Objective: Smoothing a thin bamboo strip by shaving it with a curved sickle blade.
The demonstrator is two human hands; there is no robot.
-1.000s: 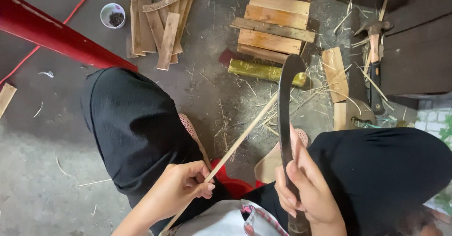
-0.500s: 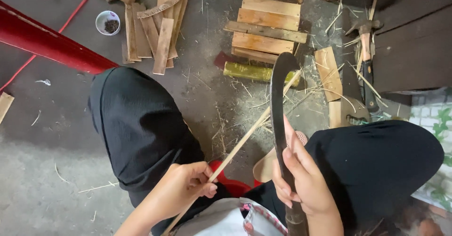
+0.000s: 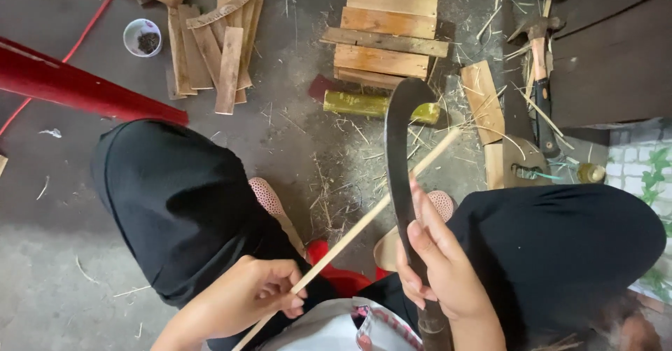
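Item 1: stick (image 3: 364,223). I see a thin, pale, straight strip of split wood or bamboo, long and even in width. It lies on a diagonal, low end pinched in my left hand (image 3: 248,302), far end raised up and to the right above the floor. It crosses the blade about midway along its length.

Item 2: knife (image 3: 401,162). I see a long dark blade, dull metal, its tip hooked over to the right. It stands nearly upright between my knees, handle gripped in my right hand (image 3: 441,274), fingers (image 3: 425,214) laid along the blade.
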